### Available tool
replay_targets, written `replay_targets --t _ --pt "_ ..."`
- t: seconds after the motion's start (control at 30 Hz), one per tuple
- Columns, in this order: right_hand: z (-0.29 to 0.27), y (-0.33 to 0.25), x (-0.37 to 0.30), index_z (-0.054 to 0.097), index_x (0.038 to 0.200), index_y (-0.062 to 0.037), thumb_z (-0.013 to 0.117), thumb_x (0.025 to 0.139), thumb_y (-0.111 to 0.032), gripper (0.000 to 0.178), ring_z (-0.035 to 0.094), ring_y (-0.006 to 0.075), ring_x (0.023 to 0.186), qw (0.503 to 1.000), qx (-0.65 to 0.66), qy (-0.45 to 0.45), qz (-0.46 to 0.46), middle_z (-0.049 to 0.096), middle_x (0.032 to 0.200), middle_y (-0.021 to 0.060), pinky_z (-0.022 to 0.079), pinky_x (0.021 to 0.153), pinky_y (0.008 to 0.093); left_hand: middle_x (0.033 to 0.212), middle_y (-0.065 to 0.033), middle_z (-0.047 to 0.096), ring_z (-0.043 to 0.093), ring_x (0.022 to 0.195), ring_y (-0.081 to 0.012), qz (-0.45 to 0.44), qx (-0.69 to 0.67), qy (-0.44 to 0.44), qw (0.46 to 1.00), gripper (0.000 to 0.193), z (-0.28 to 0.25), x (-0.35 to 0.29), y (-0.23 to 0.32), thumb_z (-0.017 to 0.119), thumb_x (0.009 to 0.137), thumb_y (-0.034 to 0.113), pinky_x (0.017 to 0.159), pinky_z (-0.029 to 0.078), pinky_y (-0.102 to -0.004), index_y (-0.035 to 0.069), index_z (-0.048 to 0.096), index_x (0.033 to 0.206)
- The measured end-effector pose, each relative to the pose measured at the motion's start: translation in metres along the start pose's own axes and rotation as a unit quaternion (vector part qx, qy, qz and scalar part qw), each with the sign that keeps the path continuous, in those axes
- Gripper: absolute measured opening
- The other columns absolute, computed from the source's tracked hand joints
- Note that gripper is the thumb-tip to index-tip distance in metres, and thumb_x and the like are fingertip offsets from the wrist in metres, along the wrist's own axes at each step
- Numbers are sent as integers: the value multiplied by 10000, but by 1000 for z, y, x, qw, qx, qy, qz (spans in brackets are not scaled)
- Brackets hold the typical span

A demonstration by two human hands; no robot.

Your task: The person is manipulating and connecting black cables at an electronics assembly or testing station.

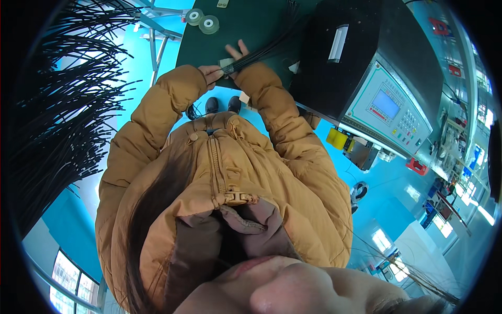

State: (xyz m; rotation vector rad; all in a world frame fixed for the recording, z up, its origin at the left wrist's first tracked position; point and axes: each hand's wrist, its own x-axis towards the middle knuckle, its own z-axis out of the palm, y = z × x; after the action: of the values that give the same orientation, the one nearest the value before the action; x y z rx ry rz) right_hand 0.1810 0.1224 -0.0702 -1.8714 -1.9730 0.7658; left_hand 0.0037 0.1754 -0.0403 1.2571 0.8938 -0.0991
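A bundle of thin black wires [264,48] lies slantwise over the dark green tabletop [232,21]. My left hand [210,74] is closed round the bundle near its lower end. Loose black ends [193,112] hang below, by the table's near edge. My right hand [238,50] is on the other side of the bundle, with two fingers stretched out and apart. The wires pass in front of its palm, so its thumb and other fingers are hidden. A small pale piece [226,63] shows between the hands, beside the wires.
Two tape rolls [208,24] sit at the table's far left. A black machine [334,63] with a control panel [389,104] stands on the right. Many black wires [68,115] hang at the left, near a metal frame [157,31]. A yellow part [339,139] juts below the machine.
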Motion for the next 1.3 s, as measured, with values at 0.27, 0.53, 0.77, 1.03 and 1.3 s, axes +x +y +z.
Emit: replay_targets --t 0.27,0.53,0.77,1.03,1.3 --pt "-37 -17 -21 540 955 -143 567 751 -286 250 551 175 751 994 99 -39 -17 576 821 20 432 660 298 546 3 453 471 504 -89 46 -50 -16 998 270 -24 5 -12 378 877 280 494 388 -205 51 505 942" --pt "-1 7 -35 572 870 -100 565 742 -335 268 488 130 655 919 321 -191 124 548 715 22 401 606 278 666 -18 536 495 636 -86 1 44 7 999 229 -24 15 -17 388 877 244 600 400 -203 47 503 889" --pt "35 40 -30 608 908 -126 532 767 -256 206 513 142 844 891 434 -125 -54 573 822 33 378 806 246 673 -29 539 499 590 -102 -7 58 -23 998 260 -14 5 2 436 848 304 521 395 -233 55 503 886" --pt "14 16 -21 594 938 -122 546 733 -145 211 517 181 903 815 485 -266 172 537 982 26 376 834 253 740 -174 557 545 756 -359 -59 453 157 875 228 23 22 -11 477 806 262 644 406 -455 83 399 923" --pt "21 11 -19 528 1037 -167 533 724 -81 325 484 157 986 958 198 -198 -63 525 1024 24 372 846 236 892 -190 527 521 820 -319 -153 744 69 647 527 66 15 -24 548 671 418 710 396 -405 58 369 1011"
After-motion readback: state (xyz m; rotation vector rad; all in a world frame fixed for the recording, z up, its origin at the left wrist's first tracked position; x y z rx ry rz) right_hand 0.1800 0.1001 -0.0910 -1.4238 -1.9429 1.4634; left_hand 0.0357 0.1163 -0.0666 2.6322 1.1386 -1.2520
